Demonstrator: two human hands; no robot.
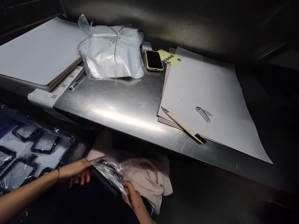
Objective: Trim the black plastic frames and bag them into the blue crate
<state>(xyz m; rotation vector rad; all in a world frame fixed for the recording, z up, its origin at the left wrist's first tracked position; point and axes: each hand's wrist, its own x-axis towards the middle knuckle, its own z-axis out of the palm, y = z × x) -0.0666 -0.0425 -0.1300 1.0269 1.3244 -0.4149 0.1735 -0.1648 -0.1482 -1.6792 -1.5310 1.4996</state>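
Note:
Below the front edge of the metal table, both hands grip a clear plastic bag (109, 171) with something dark in or under it. My left hand (78, 169) pinches the bag's left end, its other fingers hanging down. At the right end, my right hand (132, 194) is closed with the thumb and fingers on the plastic. The dark item blends into the black clothing, so its kind is hidden. A pale pink cloth (149, 174) lies just behind the bag, over the lap.
On the metal table (112, 105) lie a tied bundle of plastic bags (114, 53), a phone (154, 60), a yellow sticker sheet (170, 57), a craft knife (184, 126) and nail clippers (203, 114) on white paper (205, 87). Bagged black frames (45, 141) sit lower left.

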